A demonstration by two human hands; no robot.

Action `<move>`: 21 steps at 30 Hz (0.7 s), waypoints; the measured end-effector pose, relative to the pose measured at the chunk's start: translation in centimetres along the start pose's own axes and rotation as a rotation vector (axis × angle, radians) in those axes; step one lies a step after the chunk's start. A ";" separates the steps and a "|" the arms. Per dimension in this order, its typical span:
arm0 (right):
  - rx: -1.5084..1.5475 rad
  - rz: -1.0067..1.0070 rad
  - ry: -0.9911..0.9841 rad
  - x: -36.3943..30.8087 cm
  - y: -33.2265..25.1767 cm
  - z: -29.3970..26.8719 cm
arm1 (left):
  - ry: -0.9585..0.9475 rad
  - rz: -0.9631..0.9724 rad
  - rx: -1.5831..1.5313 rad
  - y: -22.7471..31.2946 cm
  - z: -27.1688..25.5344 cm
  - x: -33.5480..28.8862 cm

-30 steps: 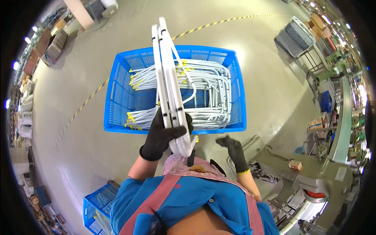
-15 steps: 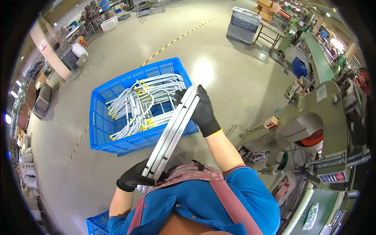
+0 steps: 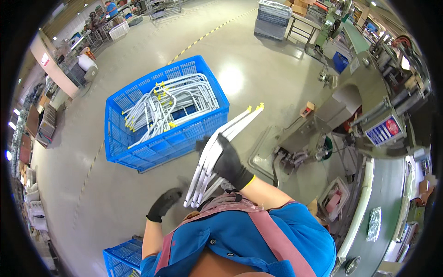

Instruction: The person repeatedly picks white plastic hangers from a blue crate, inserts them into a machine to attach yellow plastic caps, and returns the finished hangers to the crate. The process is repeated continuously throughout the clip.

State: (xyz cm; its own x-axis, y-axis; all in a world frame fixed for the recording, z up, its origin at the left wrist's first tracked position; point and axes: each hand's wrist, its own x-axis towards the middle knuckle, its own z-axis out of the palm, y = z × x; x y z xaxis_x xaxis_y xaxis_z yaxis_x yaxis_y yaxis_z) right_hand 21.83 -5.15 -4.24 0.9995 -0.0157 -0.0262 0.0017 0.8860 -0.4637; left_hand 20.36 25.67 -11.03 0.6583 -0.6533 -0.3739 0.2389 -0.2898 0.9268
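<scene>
A small bundle of white bent metal tubes (image 3: 207,165) with yellow end caps slants in front of my apron. My right hand (image 3: 232,167), in a black glove, is closed around the bundle near its bend. The capped ends point away to the upper right. Just left of the tubes' near ends is my gloved left hand (image 3: 164,204), apart from them, its fingers loosely extended and slightly blurred. Beyond the hands stands a blue plastic crate (image 3: 166,147) holding many similar white tubes (image 3: 159,108) with yellow caps.
A greenish machine (image 3: 337,104) stands close on my right, with a green-topped bench (image 3: 387,207) nearer me. Another blue crate (image 3: 122,254) sits by my left side. Farther off are stacked wrapped crates (image 3: 272,21) and a pillar (image 3: 55,64).
My left hand has let go of the tubes and moved a little away. The bundle has swung lower and to the right in my right hand, bringing its yellow-capped ends into sight.
</scene>
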 end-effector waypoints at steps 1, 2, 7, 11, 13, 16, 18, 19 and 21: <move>-0.030 0.103 0.025 -2.2 1.7 -0.1 | -0.025 0.032 -0.079 0.3 0.2 0.1; -0.073 0.197 0.040 -4.5 3.1 -0.2 | -0.049 0.114 -0.158 0.8 0.8 0.5; -0.767 0.454 -0.230 -13.5 7.9 -0.5 | -0.446 -0.021 -0.425 4.7 7.4 3.5; -1.259 0.337 -0.417 -18.0 8.4 -2.5 | -0.505 -0.134 -0.402 6.6 12.0 2.0; -1.419 0.306 -0.602 -18.5 8.5 -3.8 | -0.477 -0.133 -0.407 7.1 13.0 1.2; -1.427 0.419 -1.009 -18.6 7.1 -5.4 | -0.408 -0.128 -0.330 7.2 14.4 0.2; -1.222 0.091 -1.000 -21.1 1.2 -7.2 | -0.376 -0.187 -0.255 7.4 15.0 -0.4; -0.986 0.439 -0.642 -22.1 -0.9 -7.4 | -0.384 -0.176 -0.209 7.6 15.3 -0.6; -1.292 -0.230 -0.519 -22.0 -5.1 -7.8 | -0.417 -0.132 -0.171 8.1 16.4 -0.9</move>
State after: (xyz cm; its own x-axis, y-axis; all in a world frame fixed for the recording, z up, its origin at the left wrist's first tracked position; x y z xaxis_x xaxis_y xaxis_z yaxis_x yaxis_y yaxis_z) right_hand -0.39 -12.98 -8.17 0.8789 0.3211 0.3528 0.4179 -0.1614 -0.8941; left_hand 10.01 12.40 -3.73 0.2798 -0.8539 -0.4389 0.4388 -0.2929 0.8495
